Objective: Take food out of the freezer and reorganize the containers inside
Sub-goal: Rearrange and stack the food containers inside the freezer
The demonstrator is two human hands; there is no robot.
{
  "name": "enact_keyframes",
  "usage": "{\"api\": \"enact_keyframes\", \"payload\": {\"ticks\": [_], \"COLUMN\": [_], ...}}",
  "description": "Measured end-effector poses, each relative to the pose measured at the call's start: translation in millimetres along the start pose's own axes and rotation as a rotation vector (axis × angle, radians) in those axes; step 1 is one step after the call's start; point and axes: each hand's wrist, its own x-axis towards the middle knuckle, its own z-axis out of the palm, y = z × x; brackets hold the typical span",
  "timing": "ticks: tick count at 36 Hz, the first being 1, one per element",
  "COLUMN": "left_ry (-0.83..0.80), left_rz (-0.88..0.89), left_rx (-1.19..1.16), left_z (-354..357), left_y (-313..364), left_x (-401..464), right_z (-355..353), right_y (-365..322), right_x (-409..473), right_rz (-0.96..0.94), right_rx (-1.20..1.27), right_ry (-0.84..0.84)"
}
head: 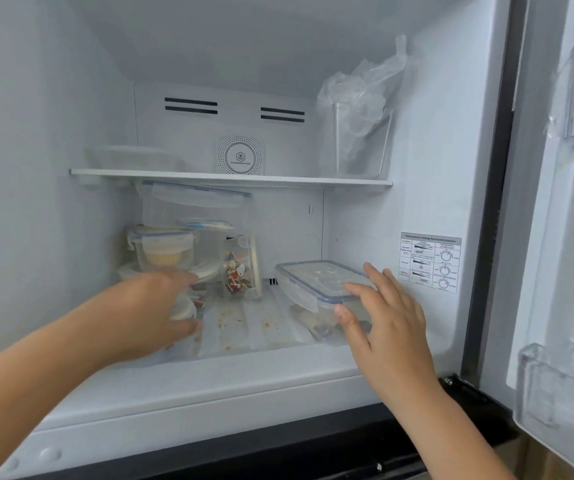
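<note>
Inside the freezer (70, 98), on its floor, the flat box (320, 282) lies at right. The right hand (387, 317) touches it with spread fingers — not gripping. The left hand (153, 310), blurred, reaches the stacked tubs (164, 251) — its grip unclear. Better to hold the box by both ends.

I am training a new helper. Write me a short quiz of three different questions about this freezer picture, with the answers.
1. True or false: the right hand is at the flat rectangular lidded container on the freezer floor.
2. Which stands on the upper shelf at the right?
A. a cartoon-printed container
B. a clear bin stuffed with plastic bags
C. a bottle
3. Fill in: the left hand reaches toward the ____ side of the lower compartment.

Key: 1 true; 2 B; 3 left.
</note>
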Motion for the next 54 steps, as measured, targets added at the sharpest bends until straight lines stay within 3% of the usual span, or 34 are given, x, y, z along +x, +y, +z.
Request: {"api": "enact_keyframes", "payload": {"ticks": [7,13,29,41,54], "left_ry": [0.091,0.078,0.018,-0.034,-0.048], "left_rz": [0.202,0.272,0.184,0.082,0.094], "left_rx": [-0.173,-0.222,-0.157,-0.177,-0.313], "left_z": [-6,10,37,50,56], "left_y": [51,95,125,115,110], "left_x": [25,42,73,103,109], "right_z": [-8,-15,3,23,30], "right_y": [7,15,23,20,19], "right_x": [4,4,23,49,50], "right_rz": [0.03,0.056,0.082,0.088,0.114], "right_rx": [0.022,0.008,-0.04,-0.254,-0.385], "right_ry": [-0.021,-0.072,-0.231,-0.502,-0.514]}}
